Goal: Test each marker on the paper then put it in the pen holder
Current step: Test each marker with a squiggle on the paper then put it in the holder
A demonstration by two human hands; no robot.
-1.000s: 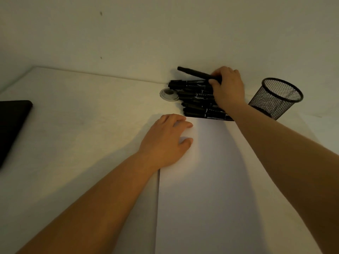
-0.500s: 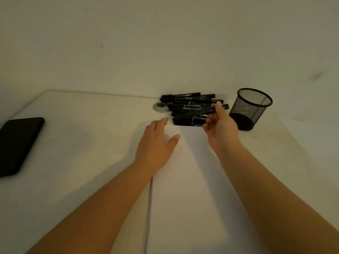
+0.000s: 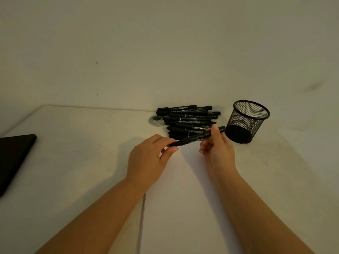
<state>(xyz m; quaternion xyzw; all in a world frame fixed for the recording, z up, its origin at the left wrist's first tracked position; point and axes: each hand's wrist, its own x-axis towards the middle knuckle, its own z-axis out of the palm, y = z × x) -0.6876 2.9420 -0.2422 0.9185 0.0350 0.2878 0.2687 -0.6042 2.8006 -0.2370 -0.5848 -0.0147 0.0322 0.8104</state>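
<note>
A black marker (image 3: 192,139) is held level over the far end of the white paper (image 3: 183,198). My right hand (image 3: 218,151) grips its right part. My left hand (image 3: 148,158) pinches its left end between thumb and fingers. Behind it lies a pile of several black markers (image 3: 187,118) against the wall. The black mesh pen holder (image 3: 245,121) stands tilted in view to the right of the pile, and I see nothing inside it.
A round grey cable port (image 3: 156,121) sits left of the pile. A dark flat device (image 3: 12,158) lies at the table's left edge. The wall runs right behind the markers. The white table (image 3: 73,153) spreads left of the paper.
My right hand has carried the marker from the pile toward me. My left hand has lifted off the paper and taken hold of the marker's left end.
</note>
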